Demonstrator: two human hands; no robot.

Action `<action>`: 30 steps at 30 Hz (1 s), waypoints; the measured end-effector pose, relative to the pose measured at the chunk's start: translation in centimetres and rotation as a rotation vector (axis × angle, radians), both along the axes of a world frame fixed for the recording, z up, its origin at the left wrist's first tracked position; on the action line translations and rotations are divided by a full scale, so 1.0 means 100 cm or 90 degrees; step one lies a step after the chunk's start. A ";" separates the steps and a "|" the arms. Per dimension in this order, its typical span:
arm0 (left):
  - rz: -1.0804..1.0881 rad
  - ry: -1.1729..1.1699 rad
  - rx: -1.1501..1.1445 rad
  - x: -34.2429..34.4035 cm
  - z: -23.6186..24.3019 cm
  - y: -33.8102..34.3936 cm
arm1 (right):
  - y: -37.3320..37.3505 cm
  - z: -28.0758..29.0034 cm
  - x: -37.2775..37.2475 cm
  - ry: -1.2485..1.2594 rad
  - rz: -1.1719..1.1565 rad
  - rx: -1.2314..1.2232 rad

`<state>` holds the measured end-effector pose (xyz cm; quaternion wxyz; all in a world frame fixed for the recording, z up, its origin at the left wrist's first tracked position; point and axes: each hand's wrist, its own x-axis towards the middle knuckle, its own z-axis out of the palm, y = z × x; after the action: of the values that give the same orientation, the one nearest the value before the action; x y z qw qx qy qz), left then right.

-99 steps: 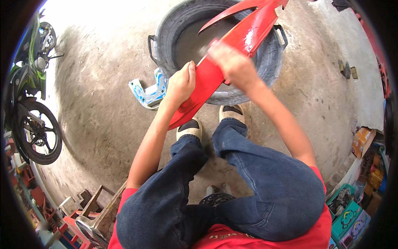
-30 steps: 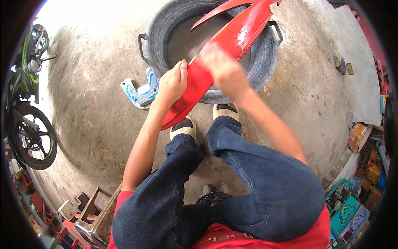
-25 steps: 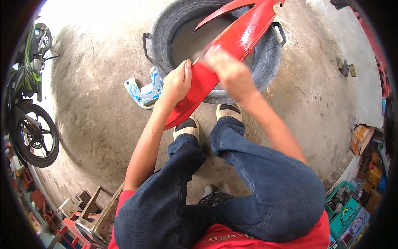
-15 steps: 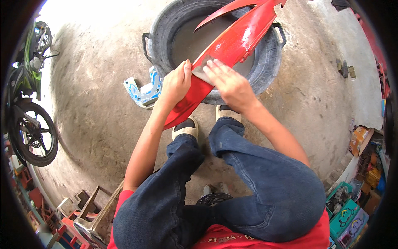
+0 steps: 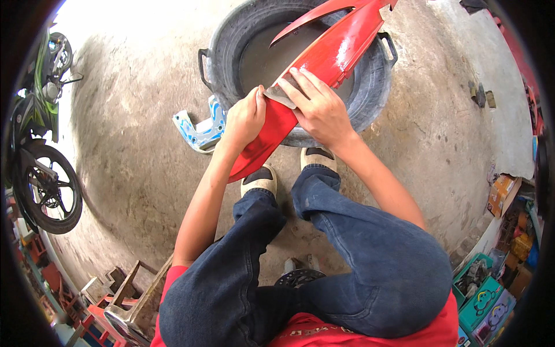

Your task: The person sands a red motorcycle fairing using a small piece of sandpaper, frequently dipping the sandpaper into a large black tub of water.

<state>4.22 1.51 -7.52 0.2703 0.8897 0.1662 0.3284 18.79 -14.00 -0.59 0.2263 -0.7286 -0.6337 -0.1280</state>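
Observation:
A long glossy red motorcycle body panel (image 5: 342, 49) slants over a dark tub (image 5: 225, 58), its lower end near my left shoe. My left hand (image 5: 245, 117) is closed on the panel's left edge, thumb on top. My right hand (image 5: 321, 113) lies across the panel, fingers pressing a grey-brown piece of sandpaper (image 5: 280, 96) flat on the red surface. Part of the sandpaper is hidden under those fingers. Murky water (image 5: 260, 61) stands in the tub below.
A blue-and-white patterned plastic part (image 5: 199, 132) lies on the concrete floor, left of the tub. Motorcycles (image 5: 49, 185) stand at the far left. Wooden pieces (image 5: 130, 295) sit at the lower left; boxes and a teal crate (image 5: 483, 295) fill the lower right.
My right hand has shifted slightly up along the panel, its fingers more spread, and the sandpaper's visible part has moved with it. My left hand keeps its grip on the panel.

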 end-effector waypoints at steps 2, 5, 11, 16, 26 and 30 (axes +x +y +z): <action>0.002 -0.003 0.012 0.000 -0.001 -0.001 | 0.000 -0.007 -0.001 -0.025 0.021 0.006; -0.001 0.001 -0.002 0.000 0.001 0.000 | -0.005 -0.014 0.004 -0.059 0.047 0.015; -0.003 0.090 -0.105 0.001 0.011 -0.001 | -0.002 0.002 0.074 -0.032 -0.074 0.158; 0.002 0.094 -0.116 0.001 0.012 -0.003 | -0.006 -0.026 0.045 -0.066 -0.041 0.004; -0.008 0.038 -0.069 0.007 0.003 -0.003 | -0.002 -0.023 0.089 -0.023 -0.083 0.041; 0.011 0.041 -0.036 -0.006 -0.002 0.002 | -0.005 -0.027 0.004 -0.047 0.110 -0.006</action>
<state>3.63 1.68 -7.76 0.2870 0.8903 0.1913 0.2972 19.16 -14.48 -3.26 0.2091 -0.6672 -0.7027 -0.1318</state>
